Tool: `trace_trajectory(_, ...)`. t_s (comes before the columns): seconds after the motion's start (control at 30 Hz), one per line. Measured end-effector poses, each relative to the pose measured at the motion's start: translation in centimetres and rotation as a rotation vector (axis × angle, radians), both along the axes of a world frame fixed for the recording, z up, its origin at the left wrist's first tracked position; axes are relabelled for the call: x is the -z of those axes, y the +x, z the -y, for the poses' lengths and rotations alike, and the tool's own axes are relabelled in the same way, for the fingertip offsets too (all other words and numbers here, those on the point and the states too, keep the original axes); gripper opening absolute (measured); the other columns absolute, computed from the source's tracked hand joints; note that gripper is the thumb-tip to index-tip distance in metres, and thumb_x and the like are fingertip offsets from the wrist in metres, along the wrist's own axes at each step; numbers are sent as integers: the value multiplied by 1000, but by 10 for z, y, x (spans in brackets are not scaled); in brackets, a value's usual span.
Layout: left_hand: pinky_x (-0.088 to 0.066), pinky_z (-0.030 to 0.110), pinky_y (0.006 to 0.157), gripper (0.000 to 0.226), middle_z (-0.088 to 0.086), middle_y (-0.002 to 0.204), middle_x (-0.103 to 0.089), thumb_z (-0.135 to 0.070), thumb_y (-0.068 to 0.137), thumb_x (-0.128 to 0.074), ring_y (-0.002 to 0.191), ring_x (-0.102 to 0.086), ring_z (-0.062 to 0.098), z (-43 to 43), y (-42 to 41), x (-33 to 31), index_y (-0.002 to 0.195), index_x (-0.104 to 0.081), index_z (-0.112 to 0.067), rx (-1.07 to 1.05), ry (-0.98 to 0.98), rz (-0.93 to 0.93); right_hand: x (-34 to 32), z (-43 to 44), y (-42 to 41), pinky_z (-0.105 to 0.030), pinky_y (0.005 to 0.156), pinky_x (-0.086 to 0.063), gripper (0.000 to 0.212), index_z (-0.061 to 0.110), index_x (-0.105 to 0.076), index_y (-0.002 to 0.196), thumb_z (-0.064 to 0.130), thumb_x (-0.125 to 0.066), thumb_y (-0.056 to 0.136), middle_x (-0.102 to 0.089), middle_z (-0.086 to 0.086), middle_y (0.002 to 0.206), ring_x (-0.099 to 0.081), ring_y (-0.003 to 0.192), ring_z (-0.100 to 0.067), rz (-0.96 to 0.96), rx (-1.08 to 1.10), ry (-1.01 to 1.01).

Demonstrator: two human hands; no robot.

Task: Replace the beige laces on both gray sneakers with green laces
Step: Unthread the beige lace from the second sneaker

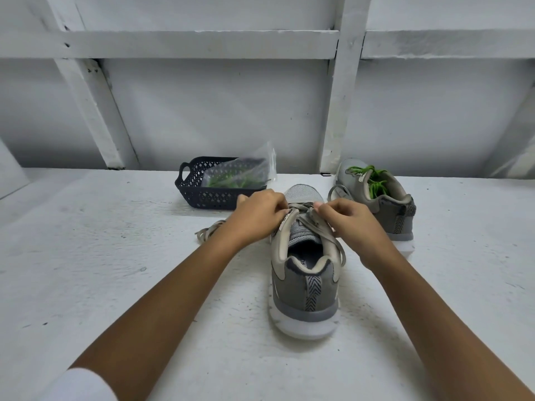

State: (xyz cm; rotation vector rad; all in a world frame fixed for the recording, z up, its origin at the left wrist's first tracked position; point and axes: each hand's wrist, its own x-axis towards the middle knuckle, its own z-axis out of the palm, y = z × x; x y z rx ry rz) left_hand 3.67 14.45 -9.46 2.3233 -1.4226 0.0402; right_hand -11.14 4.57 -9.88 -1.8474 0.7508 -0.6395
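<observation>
A gray sneaker (304, 285) stands heel toward me in the middle of the white table (115, 270), still threaded with a beige lace (301, 208). My left hand (257, 215) pinches the lace at the sneaker's left eyelets. On the right side, my right hand (350, 221) pinches the same lace. One loose beige end (207, 231) trails on the table to the left, partly hidden by my left forearm. A second gray sneaker (385, 198) stands behind on the right, with a green lace (373, 180) in it.
A dark lattice basket (188, 189) sits behind the left hand and holds a clear plastic bag (240, 172) with green laces inside. A white wall with wooden battens (202, 44) rises directly behind the table.
</observation>
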Motion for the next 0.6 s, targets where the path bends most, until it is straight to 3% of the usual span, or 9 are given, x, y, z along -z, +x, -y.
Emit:
trace_trajectory(0.1, -37, 43, 97, 17, -5, 103, -63, -32, 93, -54, 103, -57, 17, -1, 3, 5, 98, -67, -21, -26, -88, -117, -2, -2, -4, -27, 76, -49, 30, 21, -68, 92, 49, -61, 85, -69, 6, 86, -62, 82, -8, -66, -45, -105)
trace_trajectory(0.17, -42, 45, 94, 15, -4, 96, -61, -29, 92, -56, 97, -58, 18, -2, 4, 6, 94, -67, -20, -47, -143, -167, -5, -2, -6, -28, 78, -49, 28, 23, -67, 94, 49, -62, 84, -68, 4, 89, -63, 85, -8, -99, -71, -120)
trace_trajectory(0.23, -47, 34, 84, 12, -4, 93, -60, -25, 93, -55, 85, -57, 16, -3, 6, 4, 92, -65, -19, -119, -252, -200, -7, -2, -8, -29, 80, -50, 26, 23, -66, 96, 45, -64, 84, -68, 3, 91, -63, 88, -10, -112, -92, -106)
trace_trajectory(0.3, -43, 20, 63, 11, 0, 92, -61, -21, 95, -51, 70, -53, 12, -8, 11, -3, 92, -61, -17, -245, -388, -242, -8, -2, -9, -30, 80, -51, 24, 22, -66, 97, 42, -65, 84, -68, 1, 92, -63, 88, -12, -114, -108, -89)
trace_trajectory(0.37, -41, 26, 65, 12, 4, 98, -60, -18, 94, -49, 79, -53, 16, -13, 17, -7, 95, -60, -13, -365, -474, -222, -9, -2, -10, -30, 81, -51, 24, 21, -66, 96, 41, -67, 83, -69, -1, 92, -64, 88, -13, -110, -118, -79)
trace_trajectory(0.43, -44, 37, 83, 19, 8, 112, -56, -17, 92, -49, 103, -52, 25, -17, 21, -7, 106, -61, -12, -405, -449, -112, -9, -1, -10, -29, 82, -51, 24, 20, -67, 95, 40, -68, 82, -69, -1, 92, -65, 89, -14, -108, -122, -66)
trace_trajectory(0.53, -33, 41, 101, 34, 5, 129, -49, -22, 91, -53, 122, -40, 26, -16, 15, -3, 124, -58, -21, -248, -301, 102, -9, -1, -10, -31, 82, -52, 25, 20, -67, 95, 41, -68, 82, -69, -3, 93, -65, 88, -15, -109, -121, -48)
trace_trajectory(0.6, -25, 36, 97, 30, -5, 130, -49, -28, 93, -53, 125, -37, 19, -13, 7, -2, 122, -60, -28, -104, -197, 137, -10, -2, -10, -33, 81, -53, 25, 20, -66, 96, 40, -68, 82, -69, -3, 92, -65, 87, -16, -103, -124, -37)
